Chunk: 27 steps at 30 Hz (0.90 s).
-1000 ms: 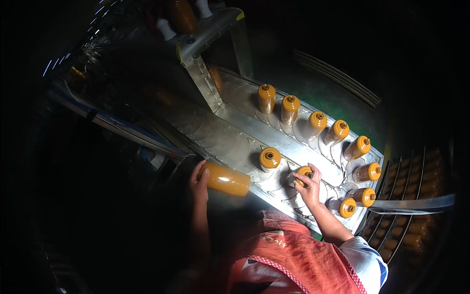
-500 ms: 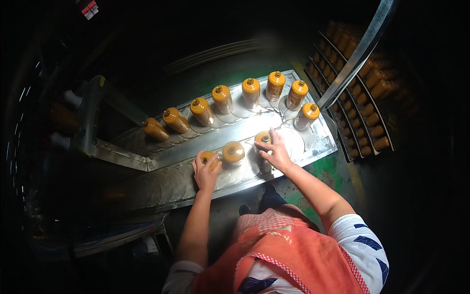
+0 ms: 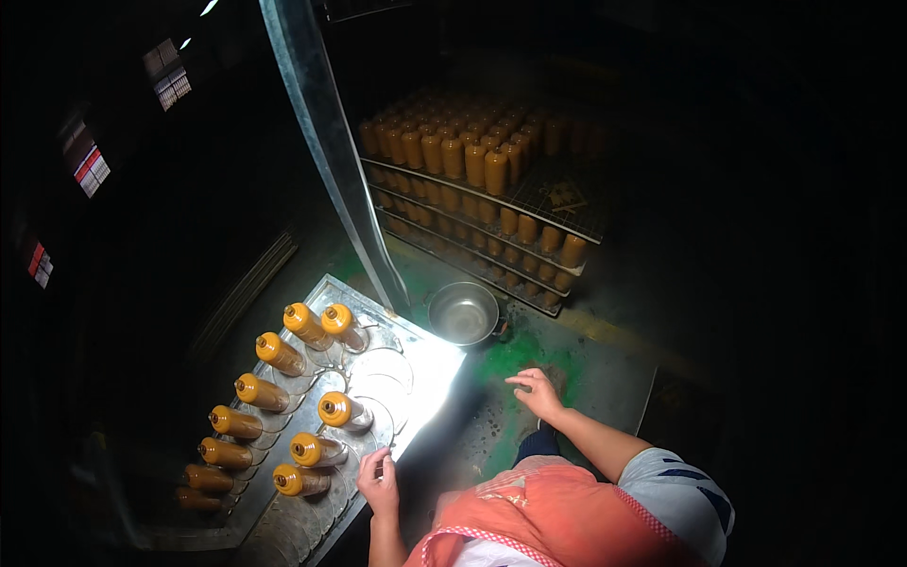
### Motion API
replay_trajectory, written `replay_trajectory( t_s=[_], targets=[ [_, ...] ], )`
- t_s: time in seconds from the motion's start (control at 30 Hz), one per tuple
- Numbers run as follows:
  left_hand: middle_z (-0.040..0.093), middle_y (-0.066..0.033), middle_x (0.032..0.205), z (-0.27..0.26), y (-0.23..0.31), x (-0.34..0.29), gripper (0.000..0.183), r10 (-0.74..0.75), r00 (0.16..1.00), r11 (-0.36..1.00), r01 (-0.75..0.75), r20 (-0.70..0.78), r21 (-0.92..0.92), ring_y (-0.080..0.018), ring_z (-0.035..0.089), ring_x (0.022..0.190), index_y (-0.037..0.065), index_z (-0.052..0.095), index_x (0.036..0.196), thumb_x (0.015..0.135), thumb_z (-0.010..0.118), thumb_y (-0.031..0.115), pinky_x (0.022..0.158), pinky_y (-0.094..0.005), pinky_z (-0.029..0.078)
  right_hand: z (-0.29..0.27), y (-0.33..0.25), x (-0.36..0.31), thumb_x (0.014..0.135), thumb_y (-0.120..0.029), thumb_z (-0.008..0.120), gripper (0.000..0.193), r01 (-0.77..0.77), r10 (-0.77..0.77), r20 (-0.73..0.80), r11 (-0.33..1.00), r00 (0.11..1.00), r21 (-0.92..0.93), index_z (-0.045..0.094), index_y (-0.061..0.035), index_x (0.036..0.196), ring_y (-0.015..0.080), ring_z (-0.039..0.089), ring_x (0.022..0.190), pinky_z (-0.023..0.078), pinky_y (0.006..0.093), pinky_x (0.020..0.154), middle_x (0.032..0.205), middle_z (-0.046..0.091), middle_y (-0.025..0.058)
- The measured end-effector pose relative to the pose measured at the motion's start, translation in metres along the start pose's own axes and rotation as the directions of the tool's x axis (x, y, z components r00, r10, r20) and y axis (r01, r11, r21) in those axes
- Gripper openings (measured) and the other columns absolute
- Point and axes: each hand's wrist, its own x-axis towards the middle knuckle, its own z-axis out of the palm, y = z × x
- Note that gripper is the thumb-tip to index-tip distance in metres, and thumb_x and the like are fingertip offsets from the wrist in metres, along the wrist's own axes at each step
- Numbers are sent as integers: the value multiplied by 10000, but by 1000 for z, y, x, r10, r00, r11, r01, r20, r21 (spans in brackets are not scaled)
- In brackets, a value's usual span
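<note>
At the lower edge of the view, a red apron (image 3: 539,515) is showing below both hands. The left hand (image 3: 378,484) is hovering beside the near long edge of a metal table (image 3: 430,354); its fingers are curling loosely, apparently around nothing, and contact with the edge cannot be told. The right hand (image 3: 539,395) is extending over the floor (image 3: 487,420), well apart from the table; its fingers are spreading slightly, holding nothing. Between the hands, a broad strip of floor is running along the table's edge, leaving room for either to move.

On the table, three orange bottles (image 3: 319,451) are standing in the near row, just beyond the left hand. Lit metal is filling the corner between them and the table's end. Farther across, more bottles (image 3: 281,353) are lining the opposite long edge, with gaps between most.

Past the table's end, a round metal pan (image 3: 463,317) is sitting near a tall metal strip (image 3: 326,132). Farthest off, a shelved rack (image 3: 572,203) is holding many orange bottles.
</note>
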Motion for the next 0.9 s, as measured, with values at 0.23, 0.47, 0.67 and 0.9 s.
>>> replay_trajectory(
  t_s=[0.23,0.47,0.67,0.9],
  targets=[
    [717,-132,1018,225,77,49,186,36,874,997,-64,485,41,-266,694,955,44,743,1032,862,668,43,853,-334,533,-119,77,92,813,-43,701,361,50,-30,-142,989,989,138,744,-210,1131,225,623,962,519,324,884,1151,590,92],
    [632,-73,1141,372,105,191,316,119,872,990,-138,474,4,-117,603,850,27,694,1169,863,648,-40,799,-253,504,-246,166,152,814,-24,667,325,-54,137,-363,972,921,230,739,-119,1117,220,629,896,511,317,834,1063,626,96],
    [504,-109,1449,529,117,366,531,198,888,926,-308,415,217,-343,521,1264,176,620,1324,802,700,119,1062,-398,435,-302,245,117,856,-26,634,295,-487,627,-179,727,758,484,713,-37,1141,164,635,859,511,326,810,933,685,68],
    [319,-151,1579,703,99,535,680,404,828,804,-524,388,280,-411,339,1359,236,583,1377,736,760,94,1146,-447,346,-345,357,125,903,-101,638,332,-481,491,-412,866,768,137,677,-52,1229,180,621,1034,510,334,897,1099,686,77]
  ],
)
